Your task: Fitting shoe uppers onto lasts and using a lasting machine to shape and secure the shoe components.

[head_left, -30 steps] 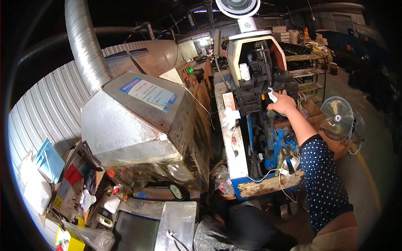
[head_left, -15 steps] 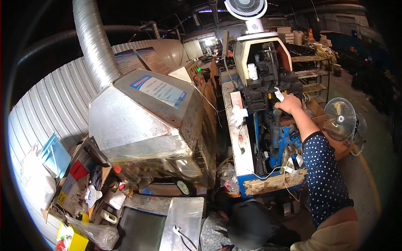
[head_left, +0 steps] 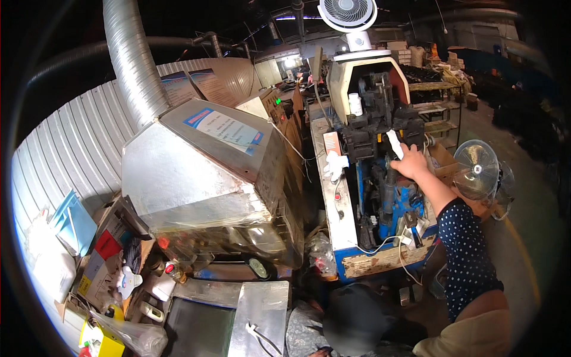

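My right hand (head_left: 410,162), on an arm with a dark dotted sleeve, reaches over the black-and-blue machine (head_left: 386,184) at the right. Its fingers are closed on a narrow, white crumpled piece (head_left: 394,144), which sticks up past them. Whether that piece is cloth or paper I cannot tell. Black machine blocks (head_left: 363,143) lie just left of and beyond the hand. Another white crumpled piece (head_left: 335,166) rests on the machine's pale side ledge (head_left: 340,208), beside an orange-and-white card (head_left: 331,143). My left hand does not show.
A large metal hooded box (head_left: 184,172) stands left of the machine. A clear-bladed fan (head_left: 477,169) is at the right, and a white fan (head_left: 349,13) tops the machine. Pliers (head_left: 262,339) lie on a metal plate. A blurred dark round shape (head_left: 355,321) covers the lower middle.
The view has shifted slightly. My right hand stays over the machine, and the white piece in it now stands out longer and tilts up to the left.
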The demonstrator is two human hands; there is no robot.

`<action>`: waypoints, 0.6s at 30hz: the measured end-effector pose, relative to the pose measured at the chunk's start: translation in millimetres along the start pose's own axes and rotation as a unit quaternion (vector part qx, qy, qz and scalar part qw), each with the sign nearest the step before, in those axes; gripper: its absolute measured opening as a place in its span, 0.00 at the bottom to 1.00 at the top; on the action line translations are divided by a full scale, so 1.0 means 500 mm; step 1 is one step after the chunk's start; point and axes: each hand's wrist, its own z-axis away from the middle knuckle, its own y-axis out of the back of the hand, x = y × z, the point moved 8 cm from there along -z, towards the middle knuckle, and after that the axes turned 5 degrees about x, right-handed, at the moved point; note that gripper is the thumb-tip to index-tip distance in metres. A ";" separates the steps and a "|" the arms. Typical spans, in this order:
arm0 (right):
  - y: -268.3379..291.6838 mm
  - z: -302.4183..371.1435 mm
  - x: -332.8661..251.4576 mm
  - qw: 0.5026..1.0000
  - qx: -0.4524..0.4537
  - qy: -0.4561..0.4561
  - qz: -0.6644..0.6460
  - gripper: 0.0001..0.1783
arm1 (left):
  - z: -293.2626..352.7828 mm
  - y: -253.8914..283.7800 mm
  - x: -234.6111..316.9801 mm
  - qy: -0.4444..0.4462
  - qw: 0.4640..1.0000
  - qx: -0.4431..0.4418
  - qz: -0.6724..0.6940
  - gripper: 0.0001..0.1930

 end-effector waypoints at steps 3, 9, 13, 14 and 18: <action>0.028 -0.002 0.040 0.999 -0.033 0.012 0.011 0.51 | -0.003 -0.007 0.000 -0.030 0.999 -0.005 0.012 0.11; 0.032 0.106 0.034 0.997 0.045 0.025 -0.058 0.48 | -0.007 0.007 0.003 -0.035 0.999 0.016 0.018 0.10; 0.056 0.161 0.073 0.985 0.107 0.080 -0.111 0.43 | -0.004 0.009 0.004 -0.007 0.998 -0.027 0.053 0.10; 0.063 0.190 0.080 0.976 0.151 0.111 -0.111 0.43 | 0.004 0.001 -0.008 0.010 0.994 -0.055 0.094 0.11; 0.062 0.372 -0.035 0.936 0.105 0.219 -0.255 0.52 | -0.040 0.024 0.017 0.166 0.950 -0.102 0.244 0.15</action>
